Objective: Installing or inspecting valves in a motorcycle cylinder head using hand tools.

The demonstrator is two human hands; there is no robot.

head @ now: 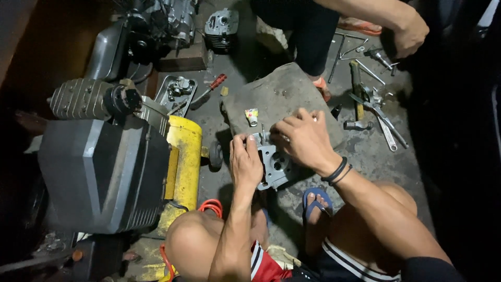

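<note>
The head view looks down at a person squatting on a concrete floor point(365, 156), both knees in view near the bottom edge. One grey metal engine part point(274, 166), a cylinder head with round openings, lies at the near edge of one grey slab point(282, 96), in the middle of the scene. The left hand point(245, 162) rests on the left side of that part, fingers curled closed over its edge. The right hand point(305, 138) presses on its far right side, fingers bent down against the metal; whether they pinch anything cannot be told. Two dark bands circle the right wrist.

One small yellow packet point(251, 116) lies on the slab just beyond the hands. To the left stand one yellow tank point(185, 162) and one dark grey housing point(102, 175). One red-handled screwdriver point(209, 89) lies far left beside one metal tray point(176, 93). Several wrenches point(381, 117) lie scattered far right. Another person's hand point(409, 34) hangs over them.
</note>
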